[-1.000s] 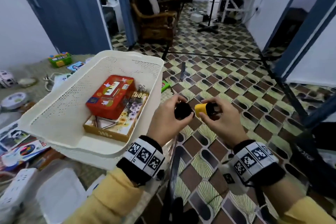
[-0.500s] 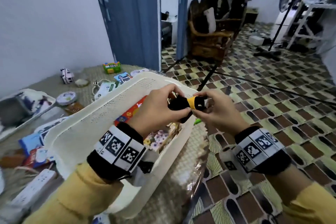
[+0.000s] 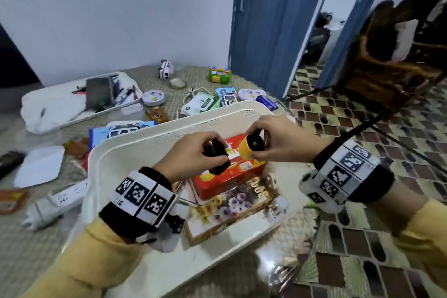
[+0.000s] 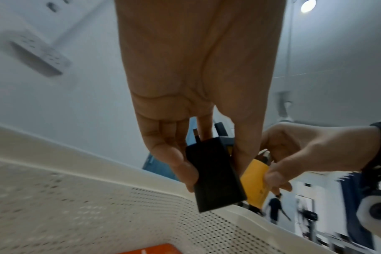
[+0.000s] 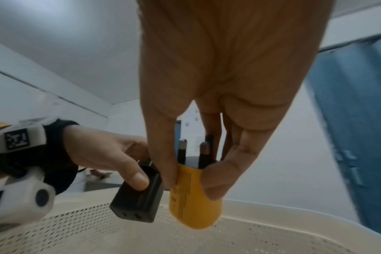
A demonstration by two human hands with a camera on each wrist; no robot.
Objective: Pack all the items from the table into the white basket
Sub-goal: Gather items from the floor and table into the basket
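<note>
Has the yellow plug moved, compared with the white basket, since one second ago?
Yes. The yellow plug was beyond the white basket over the floor; now it hangs above the basket's inside.

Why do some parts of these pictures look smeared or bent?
Head view: wide lens bows the door, edges smear. Left wrist view: black charger fairly sharp, basket wall blurred, ceiling lamp glares. Right wrist view: yellow plug sharp, background soft.

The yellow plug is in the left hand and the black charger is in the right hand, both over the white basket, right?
Not quite: they are swapped. The head view shows the right hand pinching the yellow plug and the left hand gripping the black charger. Both are over the white basket.
</note>
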